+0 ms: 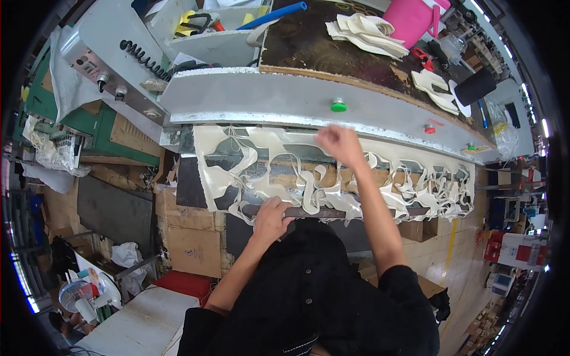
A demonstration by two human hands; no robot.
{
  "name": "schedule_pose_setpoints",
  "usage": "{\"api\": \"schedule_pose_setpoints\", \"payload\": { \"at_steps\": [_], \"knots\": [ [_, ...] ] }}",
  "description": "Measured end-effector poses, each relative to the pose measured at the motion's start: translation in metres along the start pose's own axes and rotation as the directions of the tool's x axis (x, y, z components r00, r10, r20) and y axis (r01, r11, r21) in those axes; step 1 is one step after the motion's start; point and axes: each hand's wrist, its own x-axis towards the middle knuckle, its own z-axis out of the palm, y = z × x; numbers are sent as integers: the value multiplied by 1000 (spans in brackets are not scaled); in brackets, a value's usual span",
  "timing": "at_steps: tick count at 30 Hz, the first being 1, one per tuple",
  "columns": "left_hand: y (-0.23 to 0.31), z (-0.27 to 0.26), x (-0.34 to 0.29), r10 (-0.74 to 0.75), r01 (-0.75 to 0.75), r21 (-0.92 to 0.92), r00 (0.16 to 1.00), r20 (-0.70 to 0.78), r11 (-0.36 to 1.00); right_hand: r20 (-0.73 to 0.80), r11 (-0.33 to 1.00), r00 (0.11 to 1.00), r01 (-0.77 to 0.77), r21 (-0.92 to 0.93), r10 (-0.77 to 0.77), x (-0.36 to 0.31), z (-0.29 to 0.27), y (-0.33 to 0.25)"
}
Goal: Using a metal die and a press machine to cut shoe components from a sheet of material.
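Observation:
A cream-coloured sheet (217, 180) full of cut-out holes and loose curling strips lies across the long machine bed in front of me. My left hand (271, 222) is at its near edge, fingers curled over the dark bar (320, 212) that runs along the front. Toward the far side of the sheet, my right hand (342, 144) is raised with its fingers closed. Motion blurs that hand a little, and whatever may be between its fingers is hidden. Grey and brown surfaces show through the holes.
Behind the bed stands a grey machine beam (255, 98) with a green button (338, 105) and a red button (430, 129). Cut cream pieces (365, 34) and a pink jug (414, 21) sit on the brown top. A control box (110, 56) with a coiled cable stands at left.

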Motion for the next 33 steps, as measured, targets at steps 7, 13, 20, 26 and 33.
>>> {"api": "schedule_pose_setpoints", "payload": {
  "at_steps": [7,13,20,26,33],
  "knots": [
    [-2,-12,7,37,-36,-39,999,20,999,-183,997,982,33,-75,-47,-186,30,41],
    [13,-27,4,48,-19,170,985,-167,985,-108,981,994,-22,-195,1,-218,19,21],
    [17,-27,5,-106,108,154,994,-21,982,115,948,991,104,-300,-73,-211,35,20],
    [7,-25,5,-72,76,125,997,-35,989,28,957,999,49,-286,-43,-214,37,18],
    [5,-40,-23,-205,209,-4,961,185,978,412,987,910,98,-128,-36,-235,18,25]
  ]
}}
